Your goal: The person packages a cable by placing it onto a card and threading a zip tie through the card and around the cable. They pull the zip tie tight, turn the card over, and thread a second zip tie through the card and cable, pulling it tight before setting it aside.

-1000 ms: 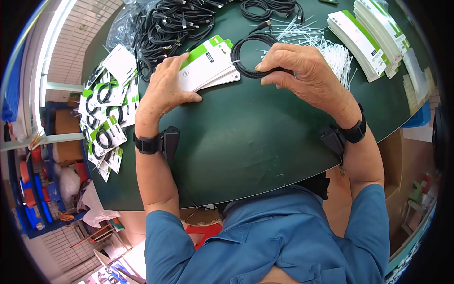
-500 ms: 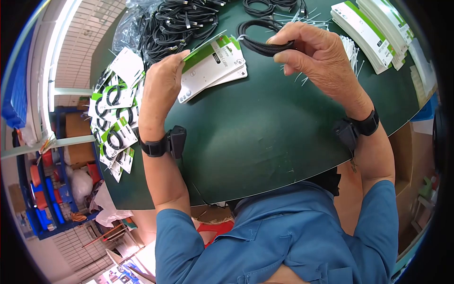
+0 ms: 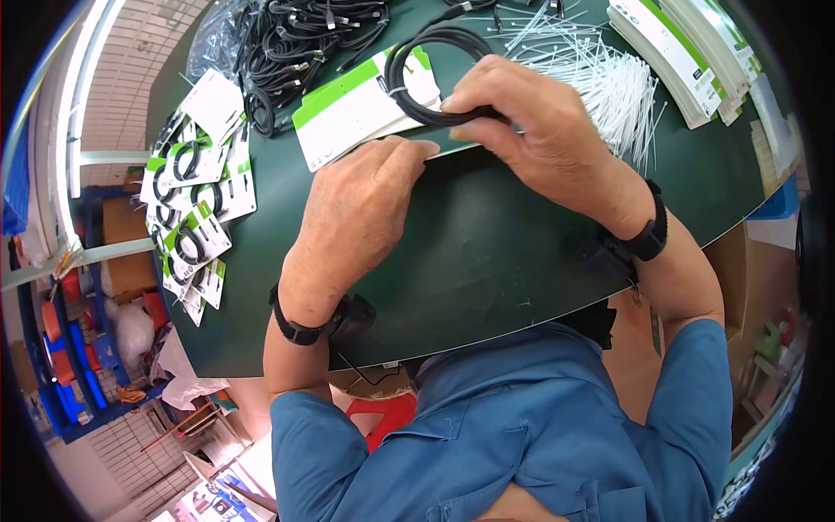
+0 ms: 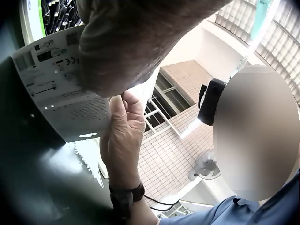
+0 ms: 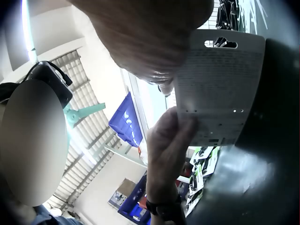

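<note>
A coiled black cable [image 3: 393, 63] with a white tie is pinched between the thumb and fingers of my right hand [image 3: 539, 130]. The coil overlaps the right part of a white and green packaging card [image 3: 339, 117]. My left hand [image 3: 357, 204] grips that card at its near edge, and the card stands tilted above the table. Fine print and a hang hole show on the back of the card [image 4: 70, 112] in the left wrist view. From the right wrist, the left hand [image 5: 164, 145] shows at the card's edge.
Cards with cables attached [image 3: 196, 191] lie in a pile at the left. Behind are heaped black cables [image 3: 291, 52]. White cable ties [image 3: 613, 96] spread at the back right, beside stacked cards [image 3: 670, 61]. The green table's [image 3: 470, 261] front edge runs close to my body.
My left hand lifted a card from the small stack and shifted its grip to the near edge. The right hand brought the cable coil leftward, over the card.
</note>
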Tool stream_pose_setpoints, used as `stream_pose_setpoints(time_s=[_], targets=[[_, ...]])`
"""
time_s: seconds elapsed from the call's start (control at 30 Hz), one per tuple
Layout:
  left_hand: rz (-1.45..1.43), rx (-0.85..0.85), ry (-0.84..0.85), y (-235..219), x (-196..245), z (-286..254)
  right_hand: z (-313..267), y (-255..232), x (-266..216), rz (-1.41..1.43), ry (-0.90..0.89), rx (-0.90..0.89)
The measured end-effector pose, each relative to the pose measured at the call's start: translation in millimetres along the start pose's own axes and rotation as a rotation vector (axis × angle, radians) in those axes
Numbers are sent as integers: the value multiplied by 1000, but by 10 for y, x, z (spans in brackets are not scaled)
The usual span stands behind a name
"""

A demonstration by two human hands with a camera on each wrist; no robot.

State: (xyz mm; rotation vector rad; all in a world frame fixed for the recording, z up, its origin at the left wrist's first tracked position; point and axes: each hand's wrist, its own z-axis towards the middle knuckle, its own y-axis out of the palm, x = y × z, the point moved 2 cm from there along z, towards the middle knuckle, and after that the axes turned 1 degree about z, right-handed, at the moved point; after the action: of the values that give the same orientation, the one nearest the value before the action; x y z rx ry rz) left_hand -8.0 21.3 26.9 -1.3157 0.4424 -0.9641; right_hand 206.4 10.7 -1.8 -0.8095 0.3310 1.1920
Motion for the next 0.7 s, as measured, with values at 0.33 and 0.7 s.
stream_pose_setpoints(time_s=[0.33,0.7], targets=[[-207,423,-58,-151,272,-82,23,80,73,-48,-40,71],[-1845,-169,-742,450,-6,-128,-4,-3,99,-78,-232,65]])
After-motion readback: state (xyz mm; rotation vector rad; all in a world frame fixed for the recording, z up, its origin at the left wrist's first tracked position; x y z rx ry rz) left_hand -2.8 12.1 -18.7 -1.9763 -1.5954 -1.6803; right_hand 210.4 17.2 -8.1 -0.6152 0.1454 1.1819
